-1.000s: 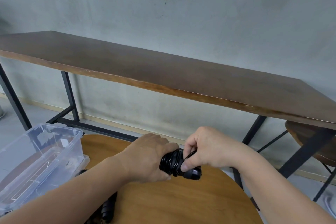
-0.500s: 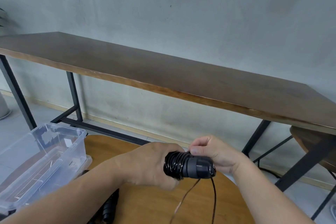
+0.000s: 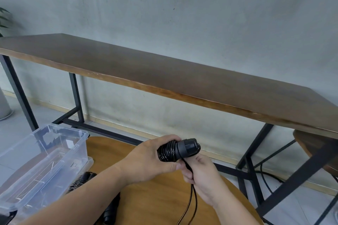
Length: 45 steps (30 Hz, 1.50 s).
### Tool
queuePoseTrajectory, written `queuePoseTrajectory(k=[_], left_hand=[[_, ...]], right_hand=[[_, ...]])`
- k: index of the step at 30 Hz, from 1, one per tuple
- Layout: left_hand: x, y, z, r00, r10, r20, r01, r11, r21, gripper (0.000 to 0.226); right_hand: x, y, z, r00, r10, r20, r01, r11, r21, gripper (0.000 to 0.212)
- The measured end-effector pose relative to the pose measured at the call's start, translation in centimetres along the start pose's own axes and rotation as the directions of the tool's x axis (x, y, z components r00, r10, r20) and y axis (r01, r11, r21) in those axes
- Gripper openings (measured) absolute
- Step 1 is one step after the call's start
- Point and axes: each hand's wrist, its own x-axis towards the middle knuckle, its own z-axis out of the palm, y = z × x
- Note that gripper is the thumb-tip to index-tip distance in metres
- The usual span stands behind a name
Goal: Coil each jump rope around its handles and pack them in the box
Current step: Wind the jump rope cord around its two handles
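My left hand [image 3: 150,160] is wrapped around the black jump rope handles [image 3: 180,150], fingers curled over the glossy coils of cord already wound there, so the bundle sits in the air above the round wooden table [image 3: 155,197] with its capped end pointing right. My right hand [image 3: 201,175] is just below and touching it, fingers closed around the loose cord [image 3: 192,202], which drops in two strands from my fist toward the tabletop and off the bottom of the view. To the left, the clear plastic box [image 3: 54,153] rests on the table's edge (I cannot tell what, if anything, lies inside it). Another black jump rope [image 3: 82,181] lies beside the box, partly hidden under my left forearm. Beyond the table stands a long dark wooden bench-table [image 3: 164,71] on a black metal frame, against a grey wall [image 3: 182,14].
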Motion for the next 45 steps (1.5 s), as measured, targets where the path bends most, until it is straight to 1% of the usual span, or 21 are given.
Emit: queuePoseTrajectory(k=[3,5,7,9,11,16,18,20,21,23,25,28,31,34,36,37,39,41,42,44,45], left_hand=[[-0.1,-0.3,0.2,0.998,-0.023,-0.064,0.032,0.989,0.145,0.051],[0.0,-0.4,0.4,0.994,-0.031,-0.107,0.057,0.967,0.247,0.051],[0.1,-0.6,0.9,0.992,-0.016,-0.127,0.064,0.92,0.387,0.055],[0.2,-1.0,1.3,0.989,0.015,-0.145,0.06,0.863,0.502,0.057],[0.4,-1.3,1.7,0.987,0.029,-0.159,0.066,0.826,0.56,0.057],[0.6,-1.5,2.1,0.989,0.024,-0.149,0.073,0.788,0.612,0.056],[0.6,-1.6,2.3,0.988,0.019,-0.153,0.085,0.764,0.64,0.056],[0.8,-1.9,2.4,0.985,0.027,-0.17,0.099,0.719,0.688,0.053],[0.8,-2.0,2.3,0.983,0.042,-0.179,0.103,0.679,0.727,0.052],[0.8,-2.4,1.8,0.981,0.06,-0.185,0.113,0.597,0.794,0.051],[0.8,-2.8,1.6,0.982,0.064,-0.179,0.114,0.56,0.821,0.051],[0.7,-3.0,1.6,0.984,0.079,-0.157,0.087,0.557,0.826,0.055],[0.6,-2.9,1.7,0.986,0.096,-0.14,0.058,0.587,0.808,0.057],[0.4,-2.8,1.8,0.988,0.105,-0.116,0.033,0.588,0.808,0.053],[0.3,-2.6,1.8,0.989,0.11,-0.101,0.019,0.577,0.816,0.051],[0.3,-2.6,1.7,0.99,0.113,-0.088,0.008,0.571,0.821,0.05],[0.0,-2.5,1.7,0.991,0.126,-0.048,-0.032,0.567,0.823,0.047],[-0.3,-2.2,1.6,0.992,0.13,-0.005,-0.073,0.588,0.806,0.046],[-0.5,-1.9,1.4,0.994,0.112,0.01,-0.076,0.609,0.79,0.049],[-0.8,-1.4,1.0,0.997,0.073,0.028,-0.069,0.64,0.765,0.06],[-0.9,-1.2,0.8,0.997,0.065,0.03,-0.065,0.651,0.756,0.063]], right_hand=[[-0.7,0.4,0.9,0.999,0.006,-0.041,-0.013,0.987,-0.157,0.034],[-1.2,0.7,1.4,0.999,0.002,-0.052,-0.02,0.942,-0.336,0.039],[-1.5,0.9,1.7,0.998,-0.013,-0.059,-0.023,0.824,-0.566,0.043],[-1.7,0.8,1.9,0.998,-0.016,-0.059,-0.03,0.714,-0.7,0.045],[-2.0,0.5,2.2,0.998,0.003,-0.06,-0.046,0.688,-0.725,0.045],[-2.8,0.4,2.9,0.996,0.042,-0.083,-0.088,0.718,-0.69,0.043],[-3.0,0.5,3.2,0.994,0.057,-0.089,-0.103,0.712,-0.694,0.043],[-3.2,0.5,3.5,0.996,0.065,-0.057,-0.087,0.688,-0.72,0.041],[-3.4,0.6,3.6,0.997,0.068,-0.033,-0.07,0.664,-0.745,0.04],[-3.6,0.6,3.9,0.999,0.045,-0.005,-0.03,0.585,-0.81,0.036],[-3.7,-0.1,3.7,1.0,-0.016,0.011,0.018,0.492,-0.871,0.031],[-3.9,-2.1,3.3,0.998,-0.037,0.059,0.068,0.353,-0.933,0.026],[-4.0,-3.9,3.2,0.993,-0.057,0.105,0.113,0.177,-0.978,0.019],[-3.7,-5.6,3.2,0.985,-0.087,0.149,0.15,0.007,-0.989,0.019],[-3.3,-6.7,3.4,0.975,-0.082,0.207,0.197,-0.12,-0.973,0.019],[-3.1,-7.2,3.6,0.968,-0.069,0.24,0.226,-0.164,-0.96,0.02],[-2.8,-8.5,3.6,0.958,-0.023,0.287,0.279,-0.172,-0.945,0.019],[-2.4,-9.6,3.2,0.949,0.031,0.313,0.315,-0.104,-0.944,0.019],[-2.1,-10.1,2.9,0.946,0.061,0.318,0.32,-0.027,-0.947,0.019],[-1.3,-10.6,2.0,0.943,0.097,0.319,0.299,0.177,-0.938,0.02],[-0.9,-10.7,1.6,0.941,0.11,0.32,0.284,0.256,-0.924,0.02]])
